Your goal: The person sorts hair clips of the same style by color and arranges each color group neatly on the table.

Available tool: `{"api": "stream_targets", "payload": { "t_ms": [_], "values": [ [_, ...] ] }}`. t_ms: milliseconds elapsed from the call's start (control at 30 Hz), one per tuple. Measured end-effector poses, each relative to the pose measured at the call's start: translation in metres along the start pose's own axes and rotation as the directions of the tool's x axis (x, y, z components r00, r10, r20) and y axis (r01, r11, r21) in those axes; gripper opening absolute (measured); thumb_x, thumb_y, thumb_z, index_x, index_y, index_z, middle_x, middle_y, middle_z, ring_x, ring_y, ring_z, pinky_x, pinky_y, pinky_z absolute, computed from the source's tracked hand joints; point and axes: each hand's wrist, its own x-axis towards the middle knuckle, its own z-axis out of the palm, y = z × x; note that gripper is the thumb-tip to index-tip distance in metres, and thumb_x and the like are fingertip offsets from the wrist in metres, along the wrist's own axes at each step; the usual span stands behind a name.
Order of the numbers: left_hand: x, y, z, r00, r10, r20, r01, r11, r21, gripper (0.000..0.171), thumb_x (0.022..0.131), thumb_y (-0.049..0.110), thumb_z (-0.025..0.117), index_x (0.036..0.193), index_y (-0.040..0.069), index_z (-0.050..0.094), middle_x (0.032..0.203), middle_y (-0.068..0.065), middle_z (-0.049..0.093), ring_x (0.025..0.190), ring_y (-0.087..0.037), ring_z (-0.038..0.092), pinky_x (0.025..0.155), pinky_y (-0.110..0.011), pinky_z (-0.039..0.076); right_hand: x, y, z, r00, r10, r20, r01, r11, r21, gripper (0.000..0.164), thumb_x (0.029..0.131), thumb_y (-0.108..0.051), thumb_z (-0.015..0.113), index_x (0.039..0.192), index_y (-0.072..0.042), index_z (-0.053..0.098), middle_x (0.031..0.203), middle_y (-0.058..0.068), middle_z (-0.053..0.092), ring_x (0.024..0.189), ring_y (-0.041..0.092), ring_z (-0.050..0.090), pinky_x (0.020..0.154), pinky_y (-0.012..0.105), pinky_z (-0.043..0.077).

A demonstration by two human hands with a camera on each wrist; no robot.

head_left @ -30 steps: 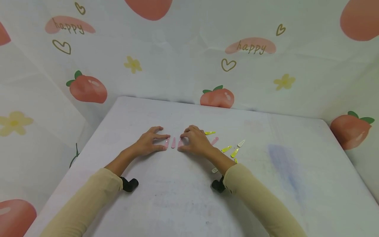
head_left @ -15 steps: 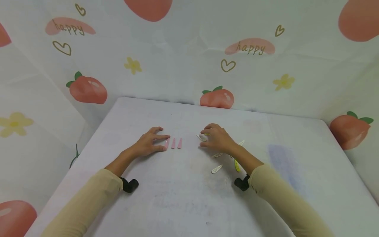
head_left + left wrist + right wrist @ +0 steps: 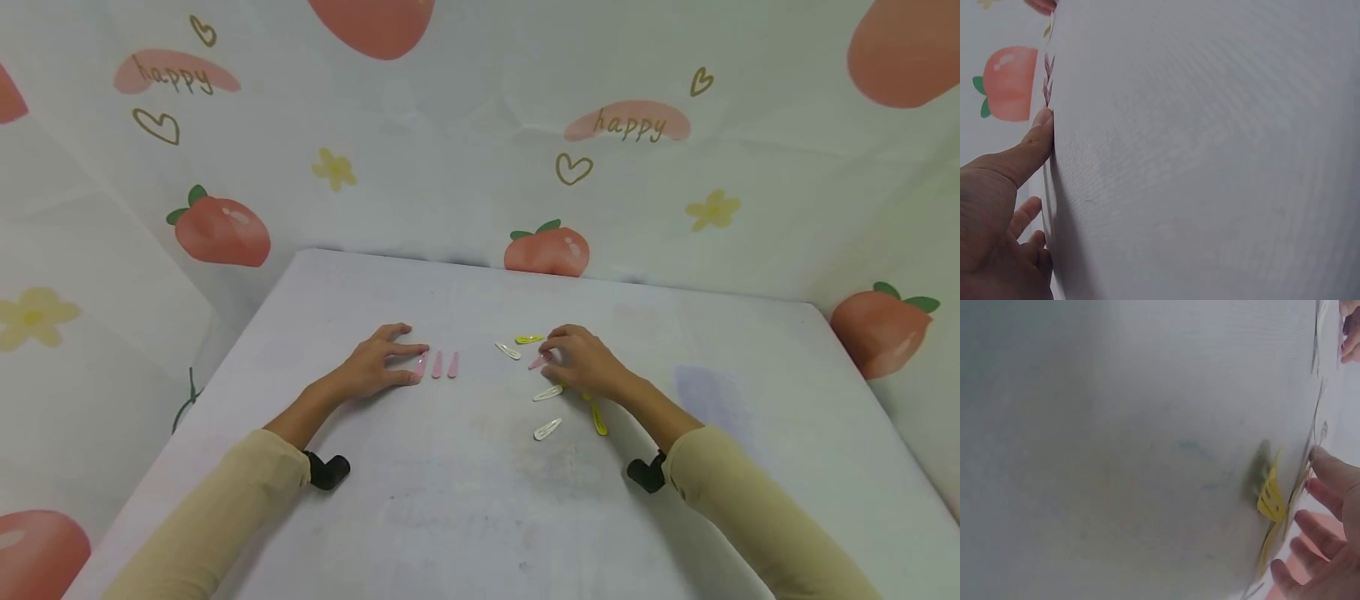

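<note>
My left hand (image 3: 372, 364) spans a pink hair clip (image 3: 422, 364), index fingertip at its far end and thumb at its near end. Two more pink hair clips (image 3: 437, 365) lie beside it, forming a short row. In the left wrist view, the thumb (image 3: 1038, 134) rests low against the table. To the right, my right hand (image 3: 583, 360) has thumb and forefinger at another pink hair clip (image 3: 537, 362), whose narrow tip sticks out leftward. The right wrist view shows the other fingers spread close to a yellow hair clip (image 3: 1270, 499).
White hair clips (image 3: 507, 351) and yellow hair clips (image 3: 528, 339) lie scattered around the right hand. One yellow clip (image 3: 598, 419) sits under the right wrist, and a white clip (image 3: 547, 429) lies nearer. A patterned backdrop (image 3: 450, 167) rises behind the white table (image 3: 450, 517).
My right hand has moved rightward from the row of pink clips, past a white clip, to the separate pink clip. The left hand has stayed at its clip.
</note>
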Motion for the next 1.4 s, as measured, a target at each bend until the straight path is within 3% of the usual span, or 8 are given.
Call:
{"api": "stream_targets", "payload": {
  "t_ms": [567, 1033, 1400],
  "values": [
    [-0.001, -0.003, -0.001, 1.0, 0.02, -0.011, -0.02, 1.0, -0.006, 0.053, 0.087, 0.022, 0.078, 0.135, 0.008, 0.062, 0.151, -0.025, 0.037, 0.143, -0.045, 0.027, 0.108, -0.069, 0.024, -0.011, 0.0, -0.001, 0.998, -0.067, 0.002, 0.067, 0.998, 0.007, 0.024, 0.084, -0.018, 0.081, 0.105, -0.006, 0.077, 0.122, 0.015, 0.063, 0.126, 0.035, 0.048, 0.105, 0.059, 0.038],
    [-0.001, -0.001, -0.002, 1.0, 0.018, -0.008, -0.018, 1.0, -0.021, 0.054, 0.087, 0.023, 0.078, 0.135, 0.007, 0.062, 0.152, -0.024, 0.036, 0.143, -0.044, 0.026, 0.109, -0.068, 0.023, -0.006, -0.004, 0.005, 0.993, 0.095, -0.077, -0.1, 0.993, -0.061, 0.054, 0.08, -0.039, 0.083, 0.12, -0.004, 0.072, 0.124, 0.015, 0.061, 0.121, 0.032, 0.051, 0.101, 0.054, 0.043],
    [0.001, -0.001, -0.001, 1.0, 0.015, -0.009, -0.015, 1.0, -0.025, 0.053, 0.087, 0.023, 0.078, 0.135, 0.008, 0.062, 0.152, -0.024, 0.037, 0.144, -0.044, 0.026, 0.109, -0.068, 0.023, -0.001, -0.009, 0.009, 0.992, 0.092, -0.086, -0.096, 0.995, -0.039, 0.043, 0.084, -0.034, 0.079, 0.115, -0.005, 0.074, 0.12, 0.013, 0.062, 0.115, 0.031, 0.054, 0.098, 0.053, 0.045]
  ]
}}
